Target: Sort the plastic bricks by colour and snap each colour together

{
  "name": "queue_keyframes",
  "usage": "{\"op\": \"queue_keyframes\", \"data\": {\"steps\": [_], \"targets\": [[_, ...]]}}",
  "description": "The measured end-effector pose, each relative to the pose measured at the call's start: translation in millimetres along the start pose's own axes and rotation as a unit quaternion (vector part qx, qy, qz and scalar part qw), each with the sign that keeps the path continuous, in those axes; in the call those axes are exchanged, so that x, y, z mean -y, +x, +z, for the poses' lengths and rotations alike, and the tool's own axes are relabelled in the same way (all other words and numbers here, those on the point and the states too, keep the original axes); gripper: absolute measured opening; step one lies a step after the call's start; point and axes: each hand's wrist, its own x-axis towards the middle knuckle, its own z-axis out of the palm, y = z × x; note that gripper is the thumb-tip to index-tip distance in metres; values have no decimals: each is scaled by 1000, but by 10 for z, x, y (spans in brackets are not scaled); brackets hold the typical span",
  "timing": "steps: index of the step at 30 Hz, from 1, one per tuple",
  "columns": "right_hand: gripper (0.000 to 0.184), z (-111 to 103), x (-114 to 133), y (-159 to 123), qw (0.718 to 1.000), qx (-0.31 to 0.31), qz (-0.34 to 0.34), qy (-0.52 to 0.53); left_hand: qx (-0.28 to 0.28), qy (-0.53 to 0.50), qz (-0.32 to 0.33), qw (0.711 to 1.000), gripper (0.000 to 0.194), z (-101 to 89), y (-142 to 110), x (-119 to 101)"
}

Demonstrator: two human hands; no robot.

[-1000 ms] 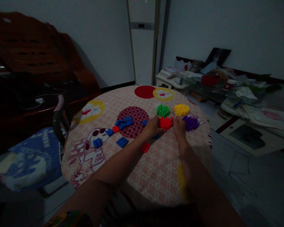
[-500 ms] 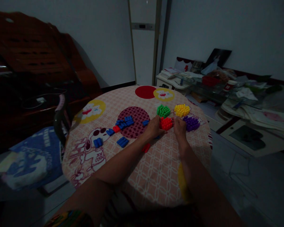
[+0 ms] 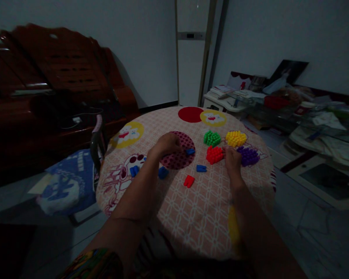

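Smooth blue pieces [image 3: 163, 173] left of centre, partly hidden, your left hand [image 3: 170, 143] curled, hold unclear, one notched red piece [image 3: 189, 181], two blue ones [image 3: 201, 168] at centre, four knobbly clusters [image 3: 214, 155] centre-right, your right hand [image 3: 233, 159] bunched between red and purple, hold unclear

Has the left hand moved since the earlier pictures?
Yes. The left hand has moved left, away from the red pile, and is now at the left side of the dark round print.

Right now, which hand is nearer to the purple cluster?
Right: the right hand is just left of the purple cluster, close beside it. The left hand is farther left, by the dark patterned circle.
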Motion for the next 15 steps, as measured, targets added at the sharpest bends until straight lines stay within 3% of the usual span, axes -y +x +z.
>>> {"op": "queue_keyframes", "data": {"steps": [3, 5, 8, 11, 15], "targets": [[47, 0, 29, -3, 1000, 0, 4, -4, 7, 9, -117, 993, 21, -199, -176, 426], [48, 3, 46, -2, 1000, 0, 9, -6, 63, -10, -176, 982, 24, -217, -277, 635], [49, 9, 59, 4, 1000, -3, 13, -7, 132, -27, -192, 972, 26, -122, -351, 813], [50, 10, 66, 6, 1000, -5, 13, -8, 123, -30, -183, 975, 24, -21, -366, 883], [49, 9, 86, -2, 1000, -4, 16, -13, 60, -62, -190, 978, 9, -53, -389, 884]]}}
